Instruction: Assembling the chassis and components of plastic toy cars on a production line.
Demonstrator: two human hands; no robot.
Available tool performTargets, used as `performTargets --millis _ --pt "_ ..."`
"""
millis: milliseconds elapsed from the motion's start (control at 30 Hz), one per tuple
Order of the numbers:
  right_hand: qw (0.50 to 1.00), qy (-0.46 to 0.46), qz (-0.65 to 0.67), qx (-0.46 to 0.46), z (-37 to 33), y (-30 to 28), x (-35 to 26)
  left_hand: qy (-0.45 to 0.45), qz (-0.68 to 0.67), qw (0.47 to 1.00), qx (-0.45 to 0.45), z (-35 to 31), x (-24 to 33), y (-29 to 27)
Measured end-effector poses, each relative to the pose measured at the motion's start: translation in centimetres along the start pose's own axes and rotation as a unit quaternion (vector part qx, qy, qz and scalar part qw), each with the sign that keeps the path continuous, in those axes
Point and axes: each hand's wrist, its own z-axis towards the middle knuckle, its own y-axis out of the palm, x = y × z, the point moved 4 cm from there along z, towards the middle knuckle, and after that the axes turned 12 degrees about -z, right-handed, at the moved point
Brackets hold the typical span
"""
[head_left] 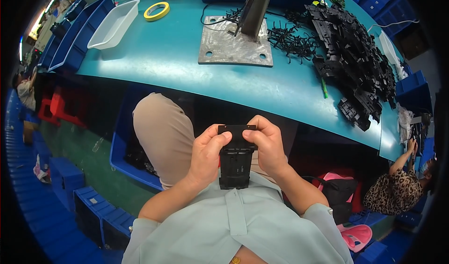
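Between my two hands, over my lap, is a black molded plastic part (pixel 236 163) with a flat plate at its top and a longer slotted body hanging below. My left hand (pixel 209 149) pinches the plate's left corner, thumb on the near face. On the right corner, my right hand (pixel 265 144) grips in the same way, its thumb pressed on the face. The fingers behind the plate are mostly hidden. The lower end of the part reaches down to my shirt front.
The teal table (pixel 154 79) holds a metal stand (pixel 234 53), a yellow tape roll (pixel 156 11), a white tray (pixel 114 25) and blue bins (pixel 79 37). A large heap of black plastic parts (pixel 353 58) lies at right, beside small black scraps (pixel 292 42). A co-worker (pixel 397 187) sits at far right.
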Motion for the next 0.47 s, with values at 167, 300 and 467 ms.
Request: performTargets --millis 167,300,467 --pt "0.998 -0.055 0.022 -0.019 -1.01 0.36 0.11 0.022 -0.006 1.000 -0.004 -0.14 0.16 -0.15" --pt "0.994 -0.066 0.058 -0.058 -1.18 0.07 0.55 0.042 0.016 0.999 -0.009 -0.37 0.09 -0.24" --pt "0.994 -0.068 0.056 -0.058 -1.10 -0.05 0.50 0.072 0.044 0.996 -0.029 -0.80 0.04 -0.21"
